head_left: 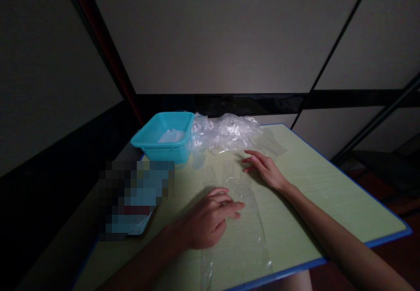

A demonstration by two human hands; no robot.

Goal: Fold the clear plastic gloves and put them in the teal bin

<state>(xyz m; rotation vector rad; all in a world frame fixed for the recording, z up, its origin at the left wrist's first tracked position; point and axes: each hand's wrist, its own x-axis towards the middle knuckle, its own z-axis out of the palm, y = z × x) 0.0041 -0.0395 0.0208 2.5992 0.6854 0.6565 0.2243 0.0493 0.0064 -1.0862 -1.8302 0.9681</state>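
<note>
A clear plastic bag point(244, 243) lies flat on the table in front of me, its handle loops pointing to the far side. My left hand point(211, 219) rests over the bag's middle, palm down, fingers loosely stretched and apart, gripping nothing. To the right of the bag's upper end, my right hand point(265, 170) is open, fingers spread and pointing left. I cannot tell whether its fingertips touch the thin plastic.
A turquoise basin point(160, 144) with whitish plastic inside stands at the back left. Beside it lies a crumpled heap of clear plastic bags point(232, 129). A partly blurred-out flat object point(141, 199) is at the left edge. The pale green table point(344, 208) has a blue rim.
</note>
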